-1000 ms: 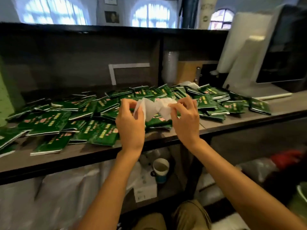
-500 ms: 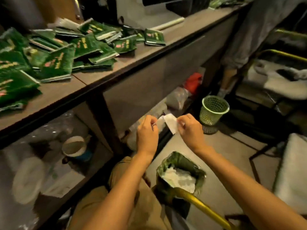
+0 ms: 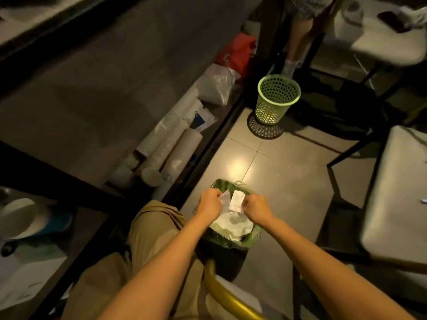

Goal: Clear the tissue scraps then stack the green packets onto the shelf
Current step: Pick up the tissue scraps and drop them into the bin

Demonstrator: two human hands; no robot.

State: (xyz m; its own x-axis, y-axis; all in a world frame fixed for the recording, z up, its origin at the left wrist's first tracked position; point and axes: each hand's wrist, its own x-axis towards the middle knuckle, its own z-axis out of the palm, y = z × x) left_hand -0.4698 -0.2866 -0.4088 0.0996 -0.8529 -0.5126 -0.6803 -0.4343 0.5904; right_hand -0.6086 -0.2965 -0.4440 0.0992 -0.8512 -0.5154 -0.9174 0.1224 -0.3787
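I look down at a small bin with a green liner [image 3: 253, 236] on the floor beside my knee. It holds white tissue [image 3: 233, 224]. My left hand [image 3: 209, 204] and my right hand [image 3: 256, 207] hover right over the bin, each pinching a white tissue scrap [image 3: 236, 200] between the fingers. The scraps hang side by side between both hands. The green packets and the counter top are out of view.
A light green mesh basket [image 3: 278, 99] stands on the tiled floor farther off. Stacks of paper cups [image 3: 168, 146] lie on the low shelf at left. A person's legs [image 3: 297, 40] stand at the top. A yellow chair rail [image 3: 221, 294] curves below my arms.
My view swung from the packet-covered counter down to the floor. Both hands carried the tissue scraps from the counter down to just above the lined bin.
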